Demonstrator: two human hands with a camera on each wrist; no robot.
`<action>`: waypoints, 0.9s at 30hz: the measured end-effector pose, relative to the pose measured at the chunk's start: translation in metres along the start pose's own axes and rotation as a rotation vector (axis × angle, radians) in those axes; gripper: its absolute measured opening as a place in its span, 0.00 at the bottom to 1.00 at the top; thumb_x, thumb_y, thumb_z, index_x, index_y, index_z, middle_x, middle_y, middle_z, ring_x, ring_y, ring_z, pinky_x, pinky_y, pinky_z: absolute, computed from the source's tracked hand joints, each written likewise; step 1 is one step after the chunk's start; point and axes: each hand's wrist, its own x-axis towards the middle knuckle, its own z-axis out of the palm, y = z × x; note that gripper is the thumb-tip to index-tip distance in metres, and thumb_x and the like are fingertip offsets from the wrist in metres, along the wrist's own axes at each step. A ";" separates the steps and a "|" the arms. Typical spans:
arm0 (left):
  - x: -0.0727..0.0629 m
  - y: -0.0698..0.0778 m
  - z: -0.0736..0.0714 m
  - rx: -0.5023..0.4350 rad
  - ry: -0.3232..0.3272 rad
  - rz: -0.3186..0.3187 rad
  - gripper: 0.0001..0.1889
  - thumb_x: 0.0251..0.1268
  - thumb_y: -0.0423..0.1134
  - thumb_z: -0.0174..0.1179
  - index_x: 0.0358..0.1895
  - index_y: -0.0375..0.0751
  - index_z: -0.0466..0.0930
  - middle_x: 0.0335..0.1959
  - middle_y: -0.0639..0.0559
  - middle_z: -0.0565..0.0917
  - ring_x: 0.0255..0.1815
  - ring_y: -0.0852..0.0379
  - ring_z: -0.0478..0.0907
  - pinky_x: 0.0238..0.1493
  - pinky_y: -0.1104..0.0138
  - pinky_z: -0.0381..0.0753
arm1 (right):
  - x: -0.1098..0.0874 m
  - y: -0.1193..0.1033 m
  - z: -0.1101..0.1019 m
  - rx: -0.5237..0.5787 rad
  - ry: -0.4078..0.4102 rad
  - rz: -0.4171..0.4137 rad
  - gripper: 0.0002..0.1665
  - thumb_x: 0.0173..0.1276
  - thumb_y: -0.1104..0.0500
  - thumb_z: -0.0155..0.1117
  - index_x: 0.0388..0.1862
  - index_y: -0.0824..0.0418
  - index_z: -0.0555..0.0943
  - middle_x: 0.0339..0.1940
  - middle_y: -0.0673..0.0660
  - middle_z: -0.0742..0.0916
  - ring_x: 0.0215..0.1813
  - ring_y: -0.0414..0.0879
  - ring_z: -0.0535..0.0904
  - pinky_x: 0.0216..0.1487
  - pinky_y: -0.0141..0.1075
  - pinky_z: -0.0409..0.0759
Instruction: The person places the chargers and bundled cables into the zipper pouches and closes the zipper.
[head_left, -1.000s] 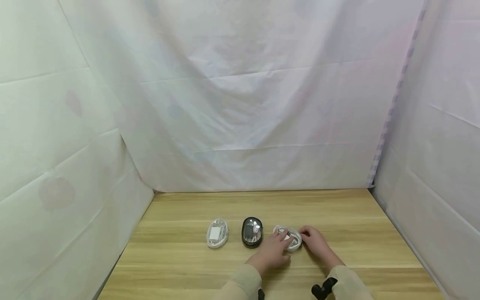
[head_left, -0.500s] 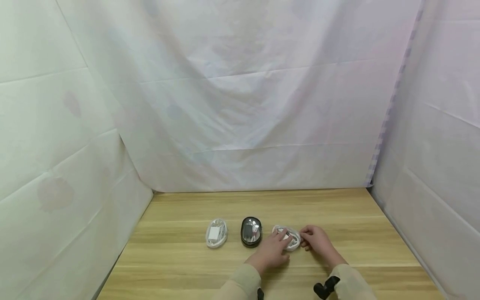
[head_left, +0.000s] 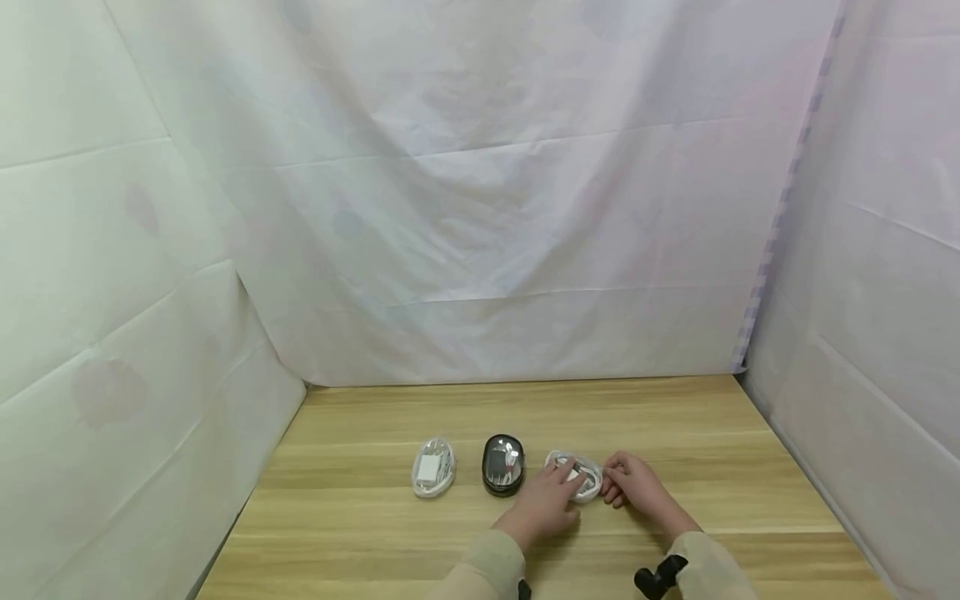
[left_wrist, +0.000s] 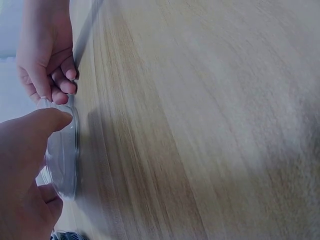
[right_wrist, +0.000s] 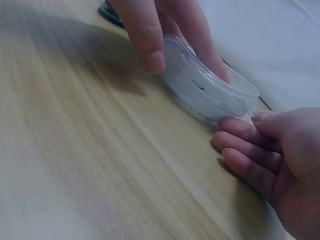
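A clear oval case (head_left: 591, 482) with a coiled white cable inside lies on the wooden table, right of the other cases. My left hand (head_left: 543, 502) holds it from the near left side, fingers over its top and thumb against its side wall. At the right end of the case, my right hand (head_left: 636, 485) pinches a small clear pull tab (right_wrist: 251, 113) between thumb and forefinger. The other fingers of that hand curl loosely below the tab. In the left wrist view, the case wall (left_wrist: 69, 160) shows between both hands; the left palm hides part of the case.
Left of my hands lies a black-rimmed oval case (head_left: 503, 465) with a dark charger inside. Farther left is another clear oval case (head_left: 433, 468) with a white charger and cable. A pale curtain (head_left: 480, 250) hangs behind the wooden table (head_left: 360, 533).
My right hand has shifted slightly right, and its fingers have curled in more at the end of the case. The left hand and the cases stay nearly where they were.
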 end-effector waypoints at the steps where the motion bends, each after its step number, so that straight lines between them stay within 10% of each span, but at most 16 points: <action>1: 0.000 0.000 0.001 -0.001 0.001 -0.005 0.34 0.62 0.56 0.61 0.72 0.61 0.65 0.75 0.55 0.61 0.72 0.48 0.61 0.69 0.61 0.64 | -0.001 0.000 0.000 0.001 -0.005 -0.006 0.08 0.76 0.68 0.47 0.43 0.72 0.73 0.26 0.60 0.83 0.27 0.51 0.82 0.26 0.41 0.84; 27: 0.001 0.010 -0.001 0.001 0.000 -0.063 0.34 0.61 0.54 0.62 0.72 0.62 0.66 0.74 0.57 0.62 0.71 0.47 0.63 0.67 0.61 0.67 | -0.024 0.004 -0.001 0.054 -0.067 0.025 0.09 0.76 0.66 0.46 0.46 0.72 0.70 0.27 0.59 0.84 0.25 0.49 0.81 0.21 0.38 0.81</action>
